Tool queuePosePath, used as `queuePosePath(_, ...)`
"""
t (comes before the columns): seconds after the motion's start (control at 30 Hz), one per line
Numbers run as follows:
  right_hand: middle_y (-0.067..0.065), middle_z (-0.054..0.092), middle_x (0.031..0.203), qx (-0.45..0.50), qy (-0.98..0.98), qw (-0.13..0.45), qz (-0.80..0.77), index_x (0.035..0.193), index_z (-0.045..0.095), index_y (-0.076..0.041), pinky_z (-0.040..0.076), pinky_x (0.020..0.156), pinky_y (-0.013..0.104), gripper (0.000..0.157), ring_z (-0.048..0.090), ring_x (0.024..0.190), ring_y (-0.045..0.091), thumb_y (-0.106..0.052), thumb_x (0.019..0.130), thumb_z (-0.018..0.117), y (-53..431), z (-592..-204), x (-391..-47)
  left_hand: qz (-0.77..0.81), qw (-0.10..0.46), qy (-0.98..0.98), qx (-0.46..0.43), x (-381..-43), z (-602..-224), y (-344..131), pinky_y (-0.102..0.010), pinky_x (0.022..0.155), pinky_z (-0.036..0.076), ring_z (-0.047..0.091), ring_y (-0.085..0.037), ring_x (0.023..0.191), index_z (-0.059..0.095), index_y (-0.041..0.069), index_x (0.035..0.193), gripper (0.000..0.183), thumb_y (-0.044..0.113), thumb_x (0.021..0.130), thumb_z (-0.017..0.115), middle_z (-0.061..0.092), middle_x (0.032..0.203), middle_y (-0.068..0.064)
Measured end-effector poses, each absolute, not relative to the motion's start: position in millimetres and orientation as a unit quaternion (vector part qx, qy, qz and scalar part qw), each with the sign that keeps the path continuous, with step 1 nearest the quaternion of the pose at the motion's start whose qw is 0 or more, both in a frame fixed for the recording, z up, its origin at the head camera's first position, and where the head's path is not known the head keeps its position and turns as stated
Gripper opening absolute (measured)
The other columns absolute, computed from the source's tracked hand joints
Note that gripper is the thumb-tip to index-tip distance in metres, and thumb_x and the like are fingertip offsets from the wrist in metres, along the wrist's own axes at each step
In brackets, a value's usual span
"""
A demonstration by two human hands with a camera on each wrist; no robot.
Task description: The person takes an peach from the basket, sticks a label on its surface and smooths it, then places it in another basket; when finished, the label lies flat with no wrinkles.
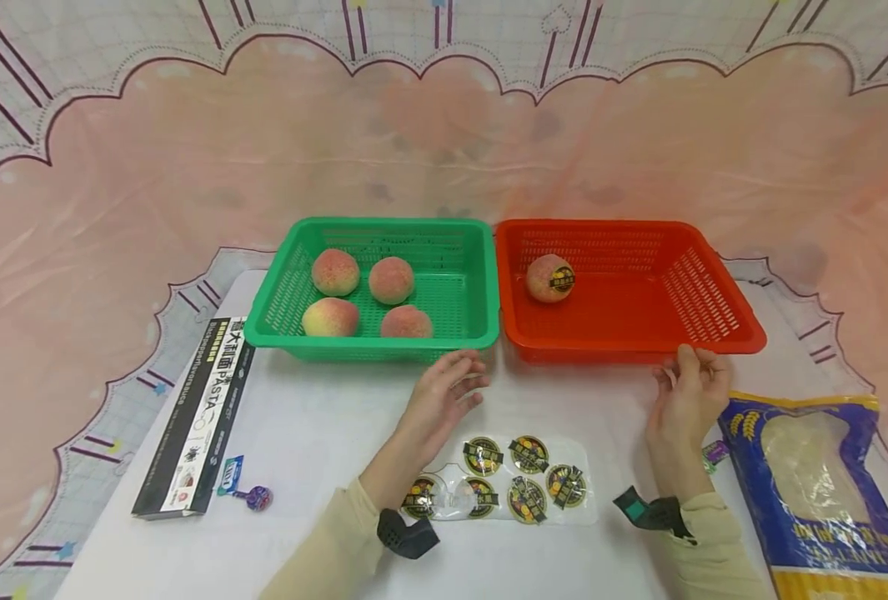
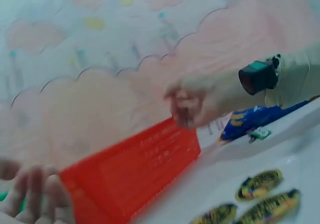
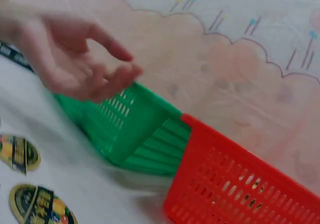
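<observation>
My left hand (image 1: 444, 400), its fingers loosely bent and nothing in them, hovers before the front right corner of a green basket (image 1: 376, 342). Several peaches lie inside, among them one peach (image 1: 335, 272) at the back left. At the front rim of a red basket (image 1: 631, 346) is my right hand (image 1: 684, 408), fingers relaxed; whether it touches the rim I cannot tell. The red basket contains a peach (image 1: 541, 279) bearing a round black-and-gold sticker (image 1: 562, 279). Between my forearms lies a clear sheet (image 1: 583, 510) with several similar stickers (image 1: 527, 498).
On the left lie a long pasta box (image 1: 196, 417), a small blue packet (image 1: 229, 475) and a lollipop (image 1: 258, 498). A blue-and-yellow bag (image 1: 819, 483) lies at the right, beside a small purple-and-green wrapper (image 1: 714, 454). Patterned cloth (image 1: 428, 150) rises behind the baskets.
</observation>
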State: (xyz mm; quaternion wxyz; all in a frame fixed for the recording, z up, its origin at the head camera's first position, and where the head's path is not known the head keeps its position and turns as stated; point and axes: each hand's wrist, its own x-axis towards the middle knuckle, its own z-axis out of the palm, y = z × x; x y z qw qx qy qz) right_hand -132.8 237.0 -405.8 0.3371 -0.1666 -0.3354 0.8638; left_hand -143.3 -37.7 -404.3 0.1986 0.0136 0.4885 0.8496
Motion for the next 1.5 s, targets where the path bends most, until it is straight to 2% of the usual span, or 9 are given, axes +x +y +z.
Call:
queuePosePath(0.13, 0.01, 0.051, 0.082, -0.043, -0.389, 0.336, 0.857, 0.094, 0.046, -0.002, 0.05, 0.059, 0.023, 0.021, 0.054, 0.068, 0.02, -0.003, 0.08, 0.062, 226, -398, -135, 0.902, 0.109, 0.413, -0.069, -139, -415, -63, -0.026, 0.077, 0.043, 0.052, -0.015, 0.091, 0.044, 0.012, 0.105, 0.017, 0.023, 0.092, 0.044, 0.053, 0.093, 0.003)
queuePosePath(0.3, 0.01, 0.053, 0.092, 0.094, -0.498, 0.233, 0.83, 0.101, 0.046, 0.001, 0.051, 0.071, 0.025, 0.017, 0.057, 0.083, 0.02, 0.004, 0.085, 0.051, 203, -386, -145, 0.94, -0.011, 0.317, -0.129, -143, -412, -84, -0.034, 0.095, 0.04, 0.048, -0.017, 0.099, 0.039, 0.015, 0.101, 0.013, 0.022, 0.092, 0.045, 0.046, 0.099, 0.0)
queuePosePath(0.43, 0.014, 0.054, 0.103, 0.151, -0.609, 0.15, 0.764, 0.109, 0.046, 0.002, 0.05, 0.079, 0.023, 0.024, 0.056, 0.095, 0.021, 0.0, 0.086, 0.053, 179, -374, -162, 0.95, -0.06, 0.268, -0.15, -146, -407, -95, -0.037, 0.1, 0.037, 0.044, -0.02, 0.106, 0.04, 0.014, 0.097, 0.015, 0.022, 0.09, 0.051, 0.041, 0.102, -0.003)
queuePosePath(0.57, 0.017, 0.052, 0.113, 0.191, -0.699, 0.085, 0.684, 0.115, 0.048, -0.003, 0.045, 0.088, 0.021, 0.032, 0.053, 0.105, 0.019, -0.01, 0.085, 0.057, 151, -363, -186, 0.949, -0.075, 0.262, -0.157, -148, -404, -100, -0.036, 0.096, 0.041, 0.041, -0.021, 0.11, 0.041, 0.014, 0.099, 0.016, 0.019, 0.089, 0.052, 0.041, 0.105, -0.004)
queuePosePath(0.7, 0.011, 0.052, 0.118, 0.213, -0.74, 0.02, 0.638, 0.117, 0.049, -0.008, 0.042, 0.094, 0.028, 0.035, 0.05, 0.11, 0.016, -0.017, 0.085, 0.059, 120, -357, -209, 0.945, -0.09, 0.265, -0.171, -149, -403, -105, -0.035, 0.096, 0.042, 0.041, -0.021, 0.112, 0.042, 0.013, 0.1, 0.015, 0.016, 0.089, 0.052, 0.043, 0.106, -0.003)
queuePosePath(0.83, 0.006, 0.051, 0.121, 0.203, -0.75, -0.045, 0.628, 0.119, 0.048, -0.011, 0.041, 0.095, 0.036, 0.037, 0.048, 0.113, 0.016, -0.02, 0.085, 0.059, 94, -358, -223, 0.941, -0.109, 0.263, -0.183, -150, -402, -111, -0.033, 0.098, 0.04, 0.041, -0.018, 0.112, 0.041, 0.013, 0.097, 0.014, 0.015, 0.089, 0.053, 0.044, 0.107, -0.002)
queuePosePath(1.0, 0.004, 0.049, 0.124, 0.199, -0.775, -0.085, 0.594, 0.123, 0.045, -0.013, 0.041, 0.095, 0.035, 0.04, 0.047, 0.116, 0.021, -0.017, 0.085, 0.058, 69, -364, -237, 0.939, -0.121, 0.262, -0.186, -150, -400, -118, -0.03, 0.097, 0.04, 0.042, -0.016, 0.105, 0.042, 0.013, 0.094, 0.014, 0.014, 0.088, 0.054, 0.042, 0.104, -0.001)
queuePosePath(1.27, 0.007, 0.042, 0.132, 0.129, -0.813, -0.178, 0.539, 0.124, 0.045, -0.017, 0.041, 0.095, 0.038, 0.045, 0.039, 0.122, 0.026, -0.018, 0.083, 0.061, 44, -369, -246, 0.942, -0.114, 0.252, -0.188, -151, -402, -119, -0.031, 0.096, 0.041, 0.042, -0.016, 0.108, 0.04, 0.014, 0.096, 0.015, 0.015, 0.088, 0.053, 0.042, 0.107, -0.002)
queuePosePath(1.5, 0.008, 0.038, 0.134, 0.09, -0.825, -0.249, 0.499, 0.132, 0.036, -0.017, 0.038, 0.095, 0.04, 0.062, 0.039, 0.119, 0.024, -0.026, 0.078, 0.066, 35, -371, -255, 0.942, -0.115, 0.252, -0.191, -154, -402, -119, -0.03, 0.097, 0.04, 0.042, -0.015, 0.105, 0.041, 0.013, 0.097, 0.018, 0.015, 0.087, 0.056, 0.042, 0.106, -0.002)
